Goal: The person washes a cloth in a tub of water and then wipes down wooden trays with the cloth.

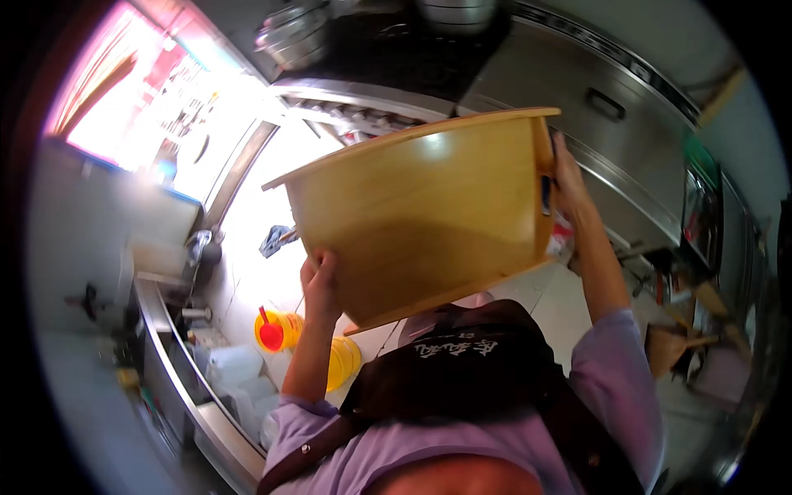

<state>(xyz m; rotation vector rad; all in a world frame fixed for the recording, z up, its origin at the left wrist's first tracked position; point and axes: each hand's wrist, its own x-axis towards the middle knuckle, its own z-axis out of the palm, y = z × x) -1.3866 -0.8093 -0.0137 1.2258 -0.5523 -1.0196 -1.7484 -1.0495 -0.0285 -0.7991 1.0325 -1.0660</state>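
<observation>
From the head view I observe the left hand (320, 285) and right hand (568, 177) apart, each clamped on opposite sides of the tilted yellow bin (417, 219).

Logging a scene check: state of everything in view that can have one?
Yellow tub: held up, tilted, contents unclear
Left hand: gripping tub
Right hand: gripping opposite side
Blue-grey cloth: crumpled, on floor
Yellow bucket: on floor, red item at top
Left pot: on stove, lid unclear
Steel panel: looks shut
</observation>
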